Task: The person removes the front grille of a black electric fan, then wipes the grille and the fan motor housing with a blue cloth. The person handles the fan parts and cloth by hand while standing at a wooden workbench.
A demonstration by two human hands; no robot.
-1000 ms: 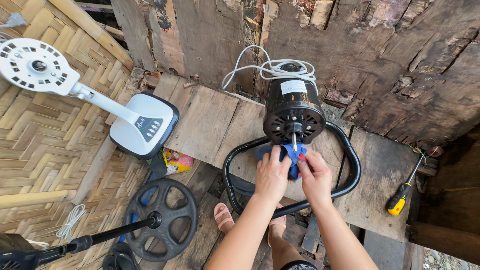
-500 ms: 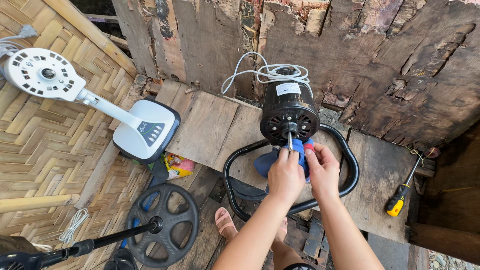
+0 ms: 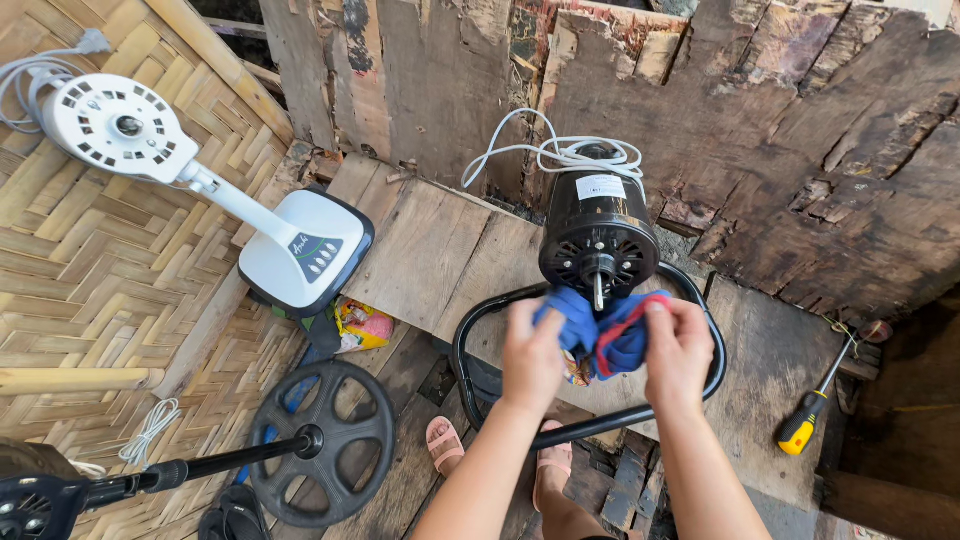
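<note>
A black fan motor [image 3: 598,240] stands on a black tubular frame [image 3: 470,345], its metal shaft [image 3: 598,290] pointing toward me. My left hand [image 3: 530,352] and my right hand [image 3: 678,350] both grip a blue cloth with red trim [image 3: 610,335], bunched just under the shaft and touching the motor's front. A white cord [image 3: 560,155] lies coiled behind the motor.
A white fan stand with its base [image 3: 305,255] leans at the left on a woven bamboo wall [image 3: 70,270]. A black round base on a pole [image 3: 320,440] lies lower left. A yellow-handled screwdriver [image 3: 815,405] rests on the planks at right. Sandalled feet [image 3: 445,445] below.
Both hands have slid apart and down a little with the cloth, from right around the shaft to just beneath it. The view has drifted slightly.
</note>
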